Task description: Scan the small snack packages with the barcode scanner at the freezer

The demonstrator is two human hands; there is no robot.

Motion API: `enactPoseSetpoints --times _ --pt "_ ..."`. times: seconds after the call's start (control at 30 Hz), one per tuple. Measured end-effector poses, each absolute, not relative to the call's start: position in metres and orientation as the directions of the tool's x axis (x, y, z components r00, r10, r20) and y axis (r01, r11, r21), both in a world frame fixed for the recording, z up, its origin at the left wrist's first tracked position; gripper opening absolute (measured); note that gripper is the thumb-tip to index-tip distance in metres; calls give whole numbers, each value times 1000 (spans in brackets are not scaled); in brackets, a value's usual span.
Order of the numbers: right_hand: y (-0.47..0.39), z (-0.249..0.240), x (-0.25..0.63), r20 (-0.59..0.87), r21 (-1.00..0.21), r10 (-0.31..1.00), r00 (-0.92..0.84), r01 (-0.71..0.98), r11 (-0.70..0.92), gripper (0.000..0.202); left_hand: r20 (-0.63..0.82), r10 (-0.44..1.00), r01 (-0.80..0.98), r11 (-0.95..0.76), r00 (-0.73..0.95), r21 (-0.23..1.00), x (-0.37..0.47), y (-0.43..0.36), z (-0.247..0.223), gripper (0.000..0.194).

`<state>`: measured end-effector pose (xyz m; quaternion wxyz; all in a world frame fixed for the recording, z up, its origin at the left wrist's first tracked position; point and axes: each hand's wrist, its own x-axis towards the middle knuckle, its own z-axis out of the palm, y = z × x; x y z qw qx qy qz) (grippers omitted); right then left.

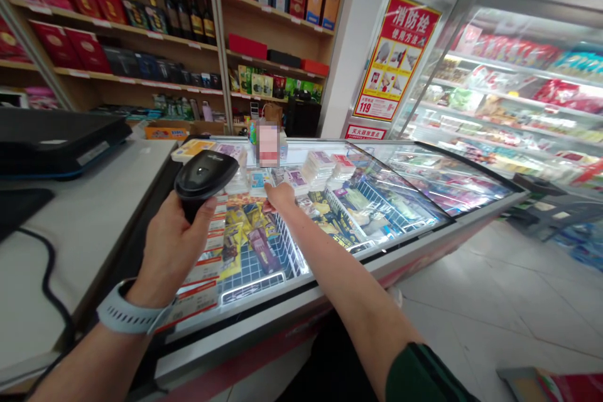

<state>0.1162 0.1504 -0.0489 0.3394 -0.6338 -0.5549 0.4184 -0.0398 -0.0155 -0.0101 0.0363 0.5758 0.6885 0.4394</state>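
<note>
A black handheld barcode scanner point(206, 174) is gripped in my left hand point(172, 242), its head tilted over the near-left end of a glass-topped chest freezer point(377, 250). On that wrist is a pale grey-blue watch band. My right hand point(281, 196) stretches across the glass, thumb and curled fingers at the near edge of a small blue-and-white pack point(258, 180). Its fingertips are partly hidden. Beside it lie a purple-and-white pack point(296, 179) and stacked white packs point(318, 167). Under the glass, wire baskets point(287, 242) hold wrapped ice creams.
A grey counter point(117, 201) with a black device point(56, 138) and a cable runs along the left. Shelves of boxes and bottles point(179, 9) rise behind. A lit open fridge point(518, 94) stands at the right. Price tags point(200, 289) line the freezer's left end.
</note>
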Motion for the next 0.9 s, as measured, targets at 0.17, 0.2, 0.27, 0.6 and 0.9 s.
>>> enactPoseSetpoints --times 0.17,0.2,0.27,0.6,0.9 --pt "153 -44 113 -140 -897 988 67 415 -155 15 420 828 755 6 -371 655 -38 -16 -8 43" --pt "153 -43 113 -144 -899 987 70 408 -160 12 426 825 757 4 -372 653 -38 -15 -9 44" --pt "152 -43 113 -158 -904 985 71 390 -173 11 450 811 761 -11 -373 649 -39 -13 -12 45" --pt "125 -57 125 -114 -977 990 87 169 -128 13 466 816 763 -48 -343 644 -39 -10 -14 47" --pt "90 -74 217 258 -962 944 206 142 232 18 431 900 783 -227 -59 580 -25 -10 -19 42"
